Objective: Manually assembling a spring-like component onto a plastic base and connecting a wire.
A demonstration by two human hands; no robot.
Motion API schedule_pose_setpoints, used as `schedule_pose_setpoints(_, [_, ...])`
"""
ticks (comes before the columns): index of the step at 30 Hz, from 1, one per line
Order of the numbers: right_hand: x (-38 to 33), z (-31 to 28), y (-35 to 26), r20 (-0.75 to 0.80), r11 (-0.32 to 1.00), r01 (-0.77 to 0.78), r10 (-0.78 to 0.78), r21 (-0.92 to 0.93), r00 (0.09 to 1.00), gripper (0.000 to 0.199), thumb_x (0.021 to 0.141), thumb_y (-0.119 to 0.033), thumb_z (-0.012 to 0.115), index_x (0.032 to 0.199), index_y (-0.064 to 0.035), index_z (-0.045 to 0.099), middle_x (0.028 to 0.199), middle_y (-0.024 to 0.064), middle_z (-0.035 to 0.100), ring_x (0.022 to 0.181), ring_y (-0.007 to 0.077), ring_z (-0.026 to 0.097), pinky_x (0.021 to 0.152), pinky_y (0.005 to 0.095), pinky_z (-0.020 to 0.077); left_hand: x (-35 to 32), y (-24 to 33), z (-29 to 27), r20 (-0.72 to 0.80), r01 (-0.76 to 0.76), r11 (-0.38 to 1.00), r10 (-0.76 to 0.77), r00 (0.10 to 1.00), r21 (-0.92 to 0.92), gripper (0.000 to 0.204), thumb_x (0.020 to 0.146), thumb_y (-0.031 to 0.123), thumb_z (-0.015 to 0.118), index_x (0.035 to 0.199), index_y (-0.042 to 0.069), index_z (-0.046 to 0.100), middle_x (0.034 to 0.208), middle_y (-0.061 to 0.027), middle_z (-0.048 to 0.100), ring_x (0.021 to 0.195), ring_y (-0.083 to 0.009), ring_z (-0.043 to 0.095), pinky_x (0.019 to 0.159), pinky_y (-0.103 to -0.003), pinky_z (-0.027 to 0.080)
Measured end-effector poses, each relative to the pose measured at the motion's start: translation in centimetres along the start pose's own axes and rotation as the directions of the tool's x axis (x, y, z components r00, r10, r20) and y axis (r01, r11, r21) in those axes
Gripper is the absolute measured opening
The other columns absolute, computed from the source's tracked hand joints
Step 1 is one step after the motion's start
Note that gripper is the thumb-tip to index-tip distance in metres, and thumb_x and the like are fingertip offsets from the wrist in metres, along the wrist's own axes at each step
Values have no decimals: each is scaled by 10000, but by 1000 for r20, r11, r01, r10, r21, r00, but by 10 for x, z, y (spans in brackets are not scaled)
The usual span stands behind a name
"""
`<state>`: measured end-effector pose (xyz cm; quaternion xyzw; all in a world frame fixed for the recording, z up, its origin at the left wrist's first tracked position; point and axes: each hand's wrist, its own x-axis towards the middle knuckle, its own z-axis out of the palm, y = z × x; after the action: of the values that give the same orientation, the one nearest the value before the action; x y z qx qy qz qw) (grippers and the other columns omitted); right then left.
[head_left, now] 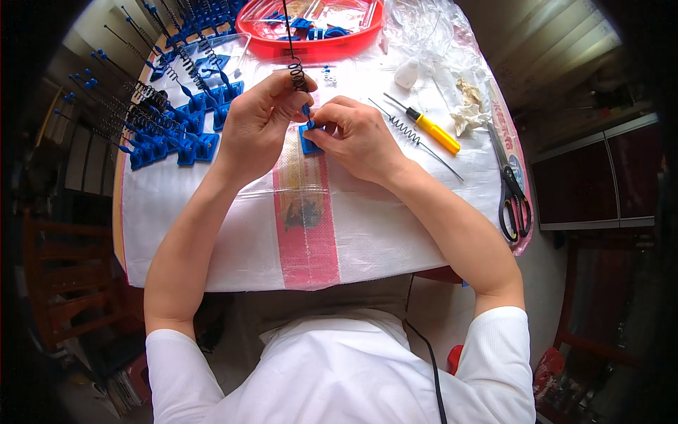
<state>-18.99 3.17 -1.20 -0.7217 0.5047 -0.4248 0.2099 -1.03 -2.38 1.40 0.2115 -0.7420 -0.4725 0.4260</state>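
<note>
Pinching a black spring [296, 71] between thumb and curled fingers, the left hand [258, 121] is closed on it near the middle of the table, with the spring's straight rod pointing up toward the top edge. Just below those fingers shows a small blue plug [306, 111], directly above a blue base [308, 147]. The right hand [359, 138] meets it from the other side, thumb and fingertips drawn together on the upper part of the base; the fingers hide exactly which bit they grip. Under both hands lies a white sheet [212, 237] with a pink stripe [308, 244] running toward the person. To the left stands a crowd of blue pieces [194, 127] with springs rising from them. Beyond the hands is a red basin [304, 53] holding more blue parts and clear plastic, and a few tiny parts [328, 74] lie in front of it. Right of the right hand, a loose spring [405, 128] with straight ends lies near a yellow screwdriver [434, 132]. Farther right are crumpled paper [468, 116] and a pair of black-handled scissors [507, 177], the handles nearest the person; clear plastic bags [431, 35] lie heaped beyond.
</note>
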Motion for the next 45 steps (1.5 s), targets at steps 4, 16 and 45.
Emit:
schedule_pose_setpoints(4, [0,-2,-4,0,1000,-21,21,19,1000,135,819,-104,726,926,-22,719,913,143,673,777,266,689,716,345,557,1,-5,-1,-6,15,999,-15,1000,-36,207,1014,137,533,1156,5,607,961,-52,643,871,-118,628,782,-267,561])
schedule_pose_setpoints(16, [0,-2,-3,10,999,-20,20,36,1000,152,822,-111,731,952,-31,724,919,143,677,762,259,692,712,337,558,-1,1,0,8,-9,1000,9,1000,-5,160,1002,83,550,1115,-11,611,912,-42,643,859,-103,623,767,-257,547])
schedule_pose_setpoints(45, [23,-106,58,-316,776,-504,403,-380,859,489,777,-380,797,1014,30,679,969,185,702,914,286,690,844,360,536,1,5,-1,50,-136,981,130,990,141,120,996,34,536,1084,-21,595,913,-69,652,872,-132,640,794,-275,530])
